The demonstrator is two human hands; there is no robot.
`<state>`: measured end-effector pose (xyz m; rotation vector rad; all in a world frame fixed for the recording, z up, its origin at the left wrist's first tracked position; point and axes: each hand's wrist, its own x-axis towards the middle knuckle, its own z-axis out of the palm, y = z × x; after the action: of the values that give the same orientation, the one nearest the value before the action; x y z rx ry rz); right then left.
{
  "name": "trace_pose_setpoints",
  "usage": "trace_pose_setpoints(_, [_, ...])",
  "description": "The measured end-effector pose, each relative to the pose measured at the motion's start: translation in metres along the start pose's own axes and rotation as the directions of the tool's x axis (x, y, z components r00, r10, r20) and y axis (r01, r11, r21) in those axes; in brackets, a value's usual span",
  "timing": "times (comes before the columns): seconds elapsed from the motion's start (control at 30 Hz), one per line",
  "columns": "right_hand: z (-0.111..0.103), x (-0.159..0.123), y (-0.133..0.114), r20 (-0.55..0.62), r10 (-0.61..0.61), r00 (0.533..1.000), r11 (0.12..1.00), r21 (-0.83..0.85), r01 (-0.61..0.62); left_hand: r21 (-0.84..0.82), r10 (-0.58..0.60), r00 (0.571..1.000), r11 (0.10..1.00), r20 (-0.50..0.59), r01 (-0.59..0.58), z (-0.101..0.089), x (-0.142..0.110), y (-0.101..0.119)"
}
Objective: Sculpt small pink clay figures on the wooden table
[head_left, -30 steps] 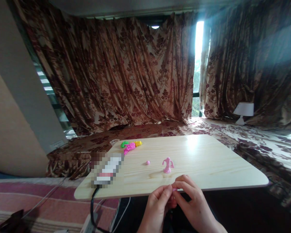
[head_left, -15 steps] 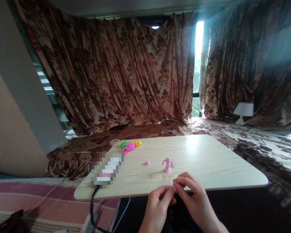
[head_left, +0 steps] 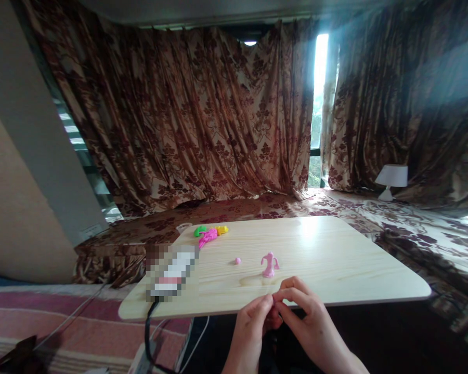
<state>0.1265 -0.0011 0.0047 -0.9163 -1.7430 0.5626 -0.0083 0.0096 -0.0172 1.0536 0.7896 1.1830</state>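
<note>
A pink bit, barely visible, is being pinched between left hand and right hand by the table, its direction and long axis being hidden by fingers. Beyond, a figure is being borne upright.

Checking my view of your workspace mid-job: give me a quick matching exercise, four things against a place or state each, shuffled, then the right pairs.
Things:
1. pink figure
2. pink ball
3. lamp
4. left hand

Places or states:
A. off the table, near the curtain
B. fingertips close to the right hand
C. upright, with two drooping side pieces
D. round, resting on the table

Pairs: 1-C, 2-D, 3-A, 4-B
</note>
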Motion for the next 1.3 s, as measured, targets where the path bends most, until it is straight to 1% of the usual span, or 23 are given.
trace_pose_setpoints(0.07, [0.0, 0.0, 0.0, 0.005, 0.013, 1.0, 1.0, 0.018, -0.013, -0.003, -0.001, 1.0, 1.0, 0.004, 0.001, 0.002, -0.001, 0.002])
trace_pose_setpoints(0.2, [0.002, -0.001, -0.002, -0.023, 0.031, 0.999, 0.998, 0.058, -0.03, -0.037, -0.004, 1.0, 0.999, 0.004, 0.005, 0.005, -0.005, 0.009])
trace_pose_setpoints(0.3, [0.001, -0.002, -0.005, 0.009, 0.027, 1.0, 0.997, 0.068, -0.027, -0.008, 0.003, 1.0, 1.0, 0.0, -0.003, 0.005, -0.007, 0.011])
trace_pose_setpoints(0.43, [-0.003, -0.002, -0.008, 0.041, 0.003, 0.999, 0.998, 0.056, -0.005, 0.01, -0.015, 0.998, 1.0, -0.068, 0.016, 0.001, -0.005, 0.006])
trace_pose_setpoints(0.57, [-0.003, -0.001, -0.005, 0.008, 0.016, 1.0, 0.998, 0.057, -0.016, 0.046, -0.024, 0.991, 0.998, -0.131, 0.03, -0.001, -0.004, 0.003])
trace_pose_setpoints(0.63, [-0.001, -0.001, -0.002, -0.002, 0.042, 0.999, 0.997, 0.066, -0.041, 0.102, -0.009, 0.988, 0.994, -0.153, 0.025, 0.0, -0.005, 0.006])
trace_pose_setpoints(0.73, [0.002, -0.003, 0.004, -0.023, 0.11, 0.994, 0.99, 0.097, -0.107, 0.193, 0.038, 0.991, 0.981, -0.13, -0.012, 0.004, -0.008, 0.012])
trace_pose_setpoints(0.8, [0.003, -0.004, 0.008, -0.05, 0.17, 0.984, 0.978, 0.133, -0.163, 0.212, 0.061, 0.992, 0.977, -0.113, -0.036, 0.007, -0.009, 0.014])
trace_pose_setpoints(0.87, [0.003, -0.005, 0.011, -0.066, 0.229, 0.971, 0.96, 0.18, -0.214, 0.2, 0.065, 0.99, 0.979, -0.122, -0.04, 0.01, -0.01, 0.015])
trace_pose_setpoints(0.97, [0.002, -0.005, 0.01, -0.018, 0.27, 0.963, 0.936, 0.238, -0.259, 0.172, 0.072, 0.981, 0.984, -0.182, -0.04, 0.012, -0.01, 0.017])
trace_pose_setpoints(1.07, [0.001, -0.003, 0.004, 0.059, 0.239, 0.969, 0.936, 0.253, -0.246, 0.187, 0.1, 0.968, 0.981, -0.232, -0.056, 0.012, -0.011, 0.021])
trace_pose_setpoints(1.13, [0.0, -0.002, 0.0, 0.063, 0.21, 0.976, 0.948, 0.231, -0.219, 0.225, 0.089, 0.977, 0.973, -0.196, -0.044, 0.01, -0.011, 0.023])
trace_pose_setpoints(1.23, [-0.001, -0.002, -0.003, 0.015, 0.178, 0.984, 0.971, 0.161, -0.178, 0.278, 0.077, 0.991, 0.96, -0.109, -0.044, 0.008, -0.011, 0.023])
trace_pose_setpoints(1.3, [-0.001, -0.003, -0.002, -0.013, 0.16, 0.987, 0.982, 0.105, -0.158, 0.285, 0.081, 0.994, 0.957, -0.074, -0.057, 0.008, -0.011, 0.022])
